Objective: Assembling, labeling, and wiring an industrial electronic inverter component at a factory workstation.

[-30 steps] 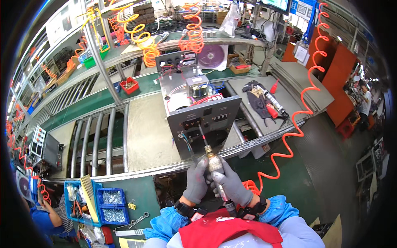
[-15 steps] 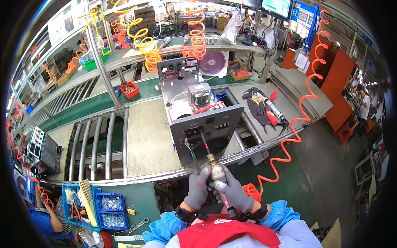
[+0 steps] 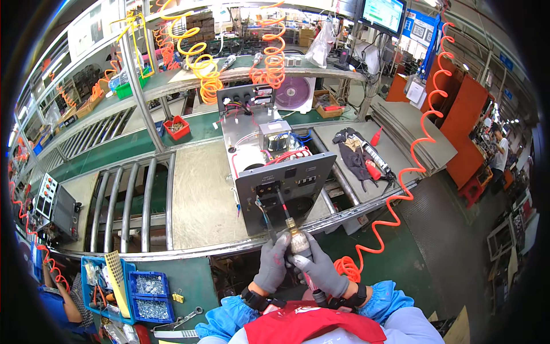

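My right hand (image 3: 325, 268), in a grey glove, is wrapped round an air screwdriver (image 3: 298, 243) with a brass-coloured collar. The long bit points up and away, its tip at a dark terminal block (image 3: 266, 188) on an upright dark grey panel (image 3: 250, 202). Close beside the driver, my gloved left hand (image 3: 271, 268) is closed on a dark cable (image 3: 270, 228), whose thin loose wires spread toward the block. Behind the panel, a metal chassis carries a transformer (image 3: 277, 137) and red, blue and white wiring.
Steel rollers (image 3: 129, 200) run left of the chassis. A coiled orange air hose (image 3: 382, 250) loops on the right. Blue bins of small hardware (image 3: 150, 284) stand at lower left. A dark cloth and tools (image 3: 362, 157) lie right of the chassis. Another person's arm (image 3: 70, 301) shows at far left.
The view has shifted slightly, moving the bench a little in the picture. Both hands keep their grip, and the bit stays at the terminal block.
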{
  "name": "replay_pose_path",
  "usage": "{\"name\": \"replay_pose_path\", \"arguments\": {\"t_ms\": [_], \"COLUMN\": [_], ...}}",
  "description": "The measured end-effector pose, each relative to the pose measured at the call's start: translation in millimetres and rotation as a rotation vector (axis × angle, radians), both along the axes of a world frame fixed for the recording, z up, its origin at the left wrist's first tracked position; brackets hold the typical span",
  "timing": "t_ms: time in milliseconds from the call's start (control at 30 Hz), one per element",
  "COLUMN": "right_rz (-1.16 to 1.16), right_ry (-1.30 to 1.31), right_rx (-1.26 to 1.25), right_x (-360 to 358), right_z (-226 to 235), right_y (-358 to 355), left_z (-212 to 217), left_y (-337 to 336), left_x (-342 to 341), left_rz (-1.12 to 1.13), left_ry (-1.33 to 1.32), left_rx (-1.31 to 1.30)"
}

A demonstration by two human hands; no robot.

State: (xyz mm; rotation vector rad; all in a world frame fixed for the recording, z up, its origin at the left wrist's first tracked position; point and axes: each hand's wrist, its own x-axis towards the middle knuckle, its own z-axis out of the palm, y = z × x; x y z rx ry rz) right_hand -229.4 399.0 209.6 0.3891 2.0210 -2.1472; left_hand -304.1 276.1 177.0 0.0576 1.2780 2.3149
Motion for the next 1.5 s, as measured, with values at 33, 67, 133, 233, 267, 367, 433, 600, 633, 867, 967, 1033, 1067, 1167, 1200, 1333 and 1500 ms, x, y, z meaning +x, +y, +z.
{"name": "replay_pose_path", "arguments": {"t_ms": [33, 67, 133, 233, 267, 367, 433, 600, 633, 867, 967, 1033, 1067, 1167, 1200, 1333, 1500], "right_rz": [-0.003, -0.008, -0.023, -0.050, -0.056, -0.048, -0.056, 0.007, 0.031, 0.323, 0.318, 0.181, 0.138, 0.046, 0.056, 0.096, 0.121], "right_ry": [0.019, 0.039, 0.079, 0.127, 0.135, 0.126, 0.190, 0.070, -0.010, -0.257, -0.218, -0.184, -0.198, -0.257, -0.243, -0.173, -0.127], "right_rx": [0.043, 0.086, 0.097, 0.120, 0.131, 0.151, 0.186, 0.050, -0.040, -1.329, -1.414, -1.094, -0.925, -0.829, -0.796, -0.609, -0.561], "right_x": [-0.7, -0.9, -2.3, -1.7, -1.7, 0.0, -1.8, 0.6, 0.8, -3.5, -7.1, -3.3, -2.7, 0.9, 1.6, 2.7, 2.3], "right_z": [-1.1, -2.7, -11.8, -22.3, -23.7, -20.7, -33.2, 13.4, 20.6, 11.2, 10.2, 16.9, 19.9, 31.2, 33.2, 39.2, 37.6], "right_y": [0.0, 0.3, 1.3, 2.8, 3.0, 3.6, 7.1, 8.7, 11.2, 49.6, 41.6, 35.2, 30.5, 20.6, 20.1, 21.6, 20.2], "left_z": [-2.0, -4.2, -4.8, -4.5, -8.5, -9.0, -7.8, 7.2, 10.7, 31.4, 41.0, 34.2, 37.0, 37.2, 32.9, 27.0, 13.0], "left_y": [0.3, 1.3, 2.5, 3.8, 3.8, 3.4, 4.8, 1.7, 0.6, -0.3, 2.2, 4.7, 3.5, 5.0, 4.1, 3.7, 3.5], "left_x": [-0.4, -0.5, 0.0, 0.7, 0.2, 0.4, 1.6, 1.6, 1.7, 7.4, 11.5, 9.4, 11.1, 16.1, 16.1, 17.3, 16.8], "left_rz": [0.003, 0.009, 0.015, 0.028, 0.025, 0.018, 0.010, -0.013, -0.016, -0.094, -0.067, -0.067, -0.069, -0.006, -0.013, -0.040, -0.004], "left_ry": [-0.001, -0.009, -0.017, -0.017, -0.012, 0.013, 0.033, 0.062, 0.060, 0.154, 0.206, 0.215, 0.220, 0.169, 0.180, 0.179, 0.227], "left_rx": [0.000, 0.005, 0.011, 0.016, 0.015, -0.001, -0.016, -0.128, -0.131, -0.198, -0.210, -0.189, -0.199, -0.067, -0.077, -0.135, -0.159]}}
